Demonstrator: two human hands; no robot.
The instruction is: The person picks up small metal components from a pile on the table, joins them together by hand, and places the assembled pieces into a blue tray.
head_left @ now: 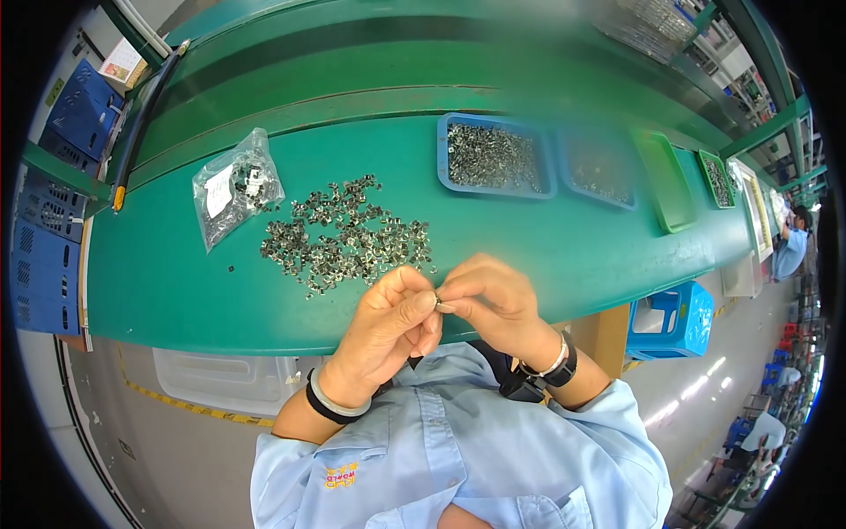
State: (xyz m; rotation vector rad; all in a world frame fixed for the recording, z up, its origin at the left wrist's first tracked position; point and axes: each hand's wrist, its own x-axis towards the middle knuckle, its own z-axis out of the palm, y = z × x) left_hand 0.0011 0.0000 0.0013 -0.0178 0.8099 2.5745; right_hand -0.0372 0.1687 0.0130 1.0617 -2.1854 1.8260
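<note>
Above the near edge of the green table, my left hand [394,322] and my right hand [498,304] meet fingertip to fingertip. Between their thumbs and forefingers they pinch one small metal part [438,301], mostly covered by the fingers. Just beyond my left hand spreads a loose pile of small black and silver metal parts [352,242]. Left of the pile lies a clear plastic bag [233,189] with a white label and some of these dark parts inside.
A blue tray [445,172] of small metal parts stands at the back, with a second blue tray [608,201], a green tray [665,181] and a small green tray [716,181] rightward. Below the table are a blue stool [687,322] and a clear plastic bin [220,379].
</note>
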